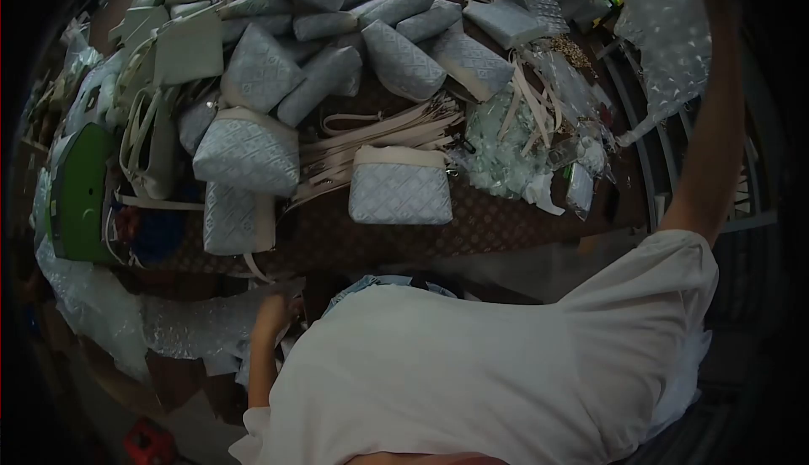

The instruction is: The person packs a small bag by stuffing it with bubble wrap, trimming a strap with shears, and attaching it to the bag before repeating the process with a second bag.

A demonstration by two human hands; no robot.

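Observation:
Low on the left, beside my hip, my left hand (275, 315) is closed at the end of a strip of bubble wrap (190, 326); its fingertips are dim. My right arm (712, 128) stretches up along the right side, and its hand is lost past the dark upper edge. Next to that forearm hangs a large sheet of bubble wrap (670, 35). In front of me on the table stands a pale grey quilted pouch (400, 191) with a cream top. Another quilted pouch (247, 155) rests on a third pouch (236, 221) to its left.
Several quilted pouches (324, 86) are heaped across the back of the brown patterned table (354, 246). Cream straps (379, 141) lie behind the front pouch. Crumpled clear plastic (510, 145) is at the right, a green case (83, 195) at the left, and a red object (150, 442) below.

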